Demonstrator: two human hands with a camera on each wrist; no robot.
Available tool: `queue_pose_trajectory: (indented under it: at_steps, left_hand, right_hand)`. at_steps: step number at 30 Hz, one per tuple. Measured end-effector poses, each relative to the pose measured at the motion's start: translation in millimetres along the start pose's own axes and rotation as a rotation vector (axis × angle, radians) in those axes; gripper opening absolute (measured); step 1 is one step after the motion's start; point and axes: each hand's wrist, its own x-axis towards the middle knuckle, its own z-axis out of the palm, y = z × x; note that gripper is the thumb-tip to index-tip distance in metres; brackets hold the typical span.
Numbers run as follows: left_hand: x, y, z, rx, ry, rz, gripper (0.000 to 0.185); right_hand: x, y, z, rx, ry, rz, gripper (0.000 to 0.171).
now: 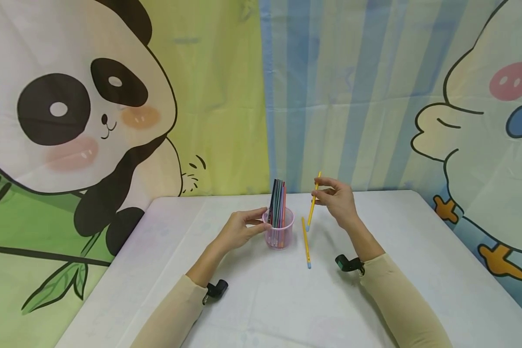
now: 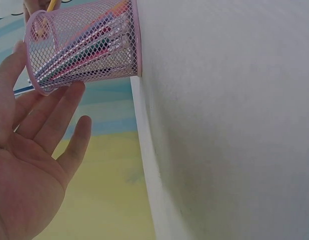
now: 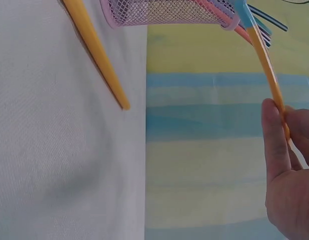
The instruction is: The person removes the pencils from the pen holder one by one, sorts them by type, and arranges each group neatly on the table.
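Note:
A pink mesh pencil cup (image 1: pixel 280 238) stands upright on the table, holding several dark and coloured pencils (image 1: pixel 277 203). With thumb and fingers on either side of its rim, my left hand (image 1: pixel 239 230) holds the cup from the left. My right hand (image 1: pixel 340 200) pinches a yellow pencil (image 1: pixel 311 209) between thumb and fingers, to the right of the cup. This pencil is tilted, its blue end pointing down and its other end up. A second yellow pencil (image 1: pixel 306 244) lies on the table just right of the cup, blue end toward me.
The white table (image 1: pixel 252 309) reaches back to a printed cloth backdrop (image 1: pixel 226 96) with a panda on the left and a pale cartoon figure on the right. Small black cameras (image 1: pixel 216 289) sit on both wrists.

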Motion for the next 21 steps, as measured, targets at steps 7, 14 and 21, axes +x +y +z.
queue_pose_trajectory:
  at_steps: [7, 14, 21]
  left_hand:
    - [-1.1, 0.6, -0.8, 0.002, 0.002, -0.002, 0.064]
    - [-1.3, 1.7, -1.2, -0.005, 0.001, 0.002, 0.064]
    - [-1.3, 1.6, -1.5, -0.008, -0.002, -0.007, 0.064]
  right_hand:
    - [0.3, 2.0, -1.5, -0.095, -0.07, 0.06, 0.039]
    - [0.1, 5.7, -1.9, -0.205, -0.153, 0.188, 0.04]
    - [-0.4, 13.4, -3.1, -0.24, -0.254, 0.249, 0.04]
